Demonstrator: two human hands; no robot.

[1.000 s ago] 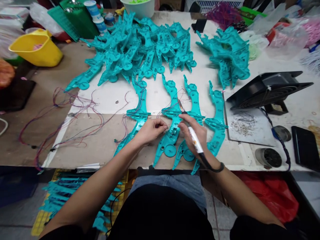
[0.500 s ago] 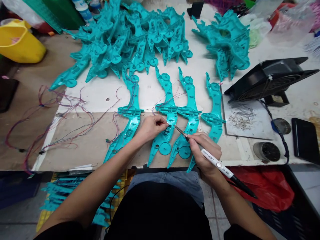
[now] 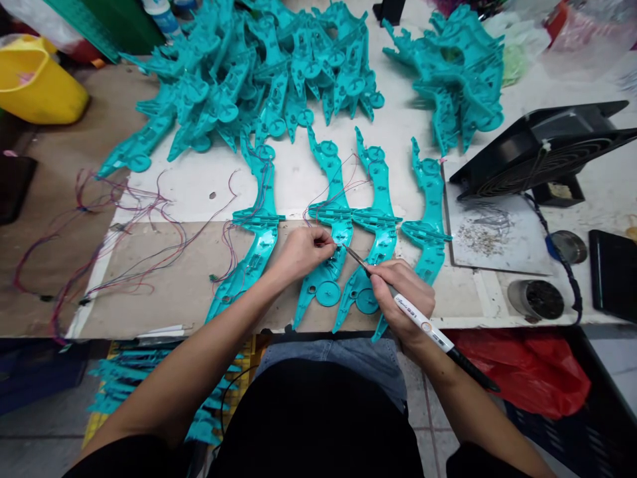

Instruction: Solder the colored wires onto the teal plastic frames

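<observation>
My left hand (image 3: 307, 253) pinches thin red wires (image 3: 318, 243) over the second teal plastic part (image 3: 332, 265) from the left in a row on the bench. My right hand (image 3: 404, 295) is closed around a white and black soldering iron (image 3: 423, 324), whose tip points at that same part, close to my left fingertips. Whether the tip touches is too small to tell. Under my right hand's left side lies the third teal part (image 3: 381, 242). Farther right lies another teal part (image 3: 428, 199), and the leftmost one (image 3: 259, 245) has wires across it.
Loose wires (image 3: 164, 199) spread over the left of the bench. Piles of teal parts (image 3: 219, 79) stand at the back. On the right are a black fan (image 3: 537, 156), a debris-covered board (image 3: 490, 239) and a round tin (image 3: 536, 299). A yellow bucket (image 3: 44, 86) sits back left.
The soldering iron and my right hand have shifted slightly left, the tip a little nearer my left fingertips. My left hand keeps its pinch. The view has shifted slightly.
</observation>
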